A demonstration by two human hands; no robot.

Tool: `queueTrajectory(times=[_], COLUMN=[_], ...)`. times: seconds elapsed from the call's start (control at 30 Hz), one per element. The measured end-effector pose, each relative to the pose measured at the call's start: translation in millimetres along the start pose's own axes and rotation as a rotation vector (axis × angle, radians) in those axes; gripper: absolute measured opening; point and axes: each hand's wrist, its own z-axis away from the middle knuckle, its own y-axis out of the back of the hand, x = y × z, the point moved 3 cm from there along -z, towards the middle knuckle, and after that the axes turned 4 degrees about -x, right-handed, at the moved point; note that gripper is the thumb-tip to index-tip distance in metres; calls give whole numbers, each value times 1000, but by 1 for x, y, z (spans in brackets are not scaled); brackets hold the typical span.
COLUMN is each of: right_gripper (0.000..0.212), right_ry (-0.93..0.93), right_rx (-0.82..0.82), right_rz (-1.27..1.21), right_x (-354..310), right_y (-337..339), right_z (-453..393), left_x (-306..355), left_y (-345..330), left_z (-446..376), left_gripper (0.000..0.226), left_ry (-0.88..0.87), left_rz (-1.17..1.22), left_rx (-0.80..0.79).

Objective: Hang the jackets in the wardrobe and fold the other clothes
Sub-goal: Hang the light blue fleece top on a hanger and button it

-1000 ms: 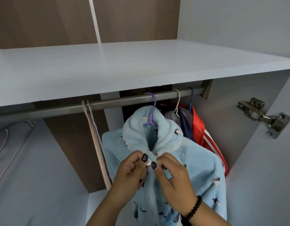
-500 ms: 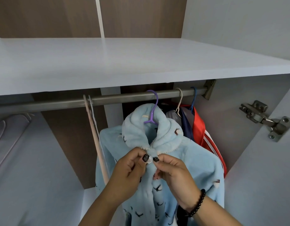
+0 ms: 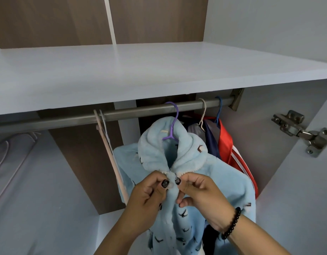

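A light blue fleece jacket with small dark bird prints hangs on a purple hanger from the metal rail in the wardrobe. Just under its collar, my left hand pinches the left front edge at a pale button. Facing it, my right hand pinches the right front edge, thumb tips almost touching. A red and navy jacket hangs behind on the right, on a white and a blue hanger.
A pale pink empty hanger hangs on the rail to the left. A white shelf runs above the rail. The open wardrobe door with a metal hinge stands at right. The white side panel is at left.
The view has tilted up slightly. Both hands stay at the jacket's top button, pinching the two front edges closer together under the collar.
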Motion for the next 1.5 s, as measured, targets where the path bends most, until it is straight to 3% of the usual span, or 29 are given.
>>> queueTrajectory(times=[0.4, 0.6, 0.7, 0.77, 0.9, 0.97, 1.03, 1.1, 1.17, 1.3, 1.5], right_gripper=[28, 24, 22, 17, 21, 22, 34, 54, 64, 43, 21], right_ry=[52, 87, 45, 108, 419, 522, 488, 313, 110, 23, 56], right_rx=[66, 118, 194, 250, 418, 537, 570, 486, 338, 166, 197], right_rz=[347, 511, 528, 589, 687, 827, 1008, 1112, 1027, 854, 623], right_x=[25, 44, 48, 42, 10, -3, -6, 2, 15, 35, 36], right_y=[11, 26, 36, 40, 56, 66, 72, 71, 66, 42, 25], right_z=[-3, -20, -29, -30, -27, -28, -36, -49, -63, -87, -107], left_x=[-23, -40, -41, -40, -36, -33, -29, -26, -23, -23, -44], left_y=[-13, -7, -1, 2, 6, 6, 9, 15, 20, 32, 47], left_z=[7, 3, -1, -3, -13, -19, -23, -27, -28, -21, -10], left_gripper=[28, 20, 22, 25, 21, 20, 22, 29, 29, 45, 78], left_ry=[209, 342, 423, 450, 421, 401, 385, 337, 286, 260, 358], left_rz=[98, -308, -362, -337, -345, -344, -314, -347, -459, -696, -645], left_rx=[-19, -113, -151, -130, -106, -59, 41, 160, 278, 540, 658])
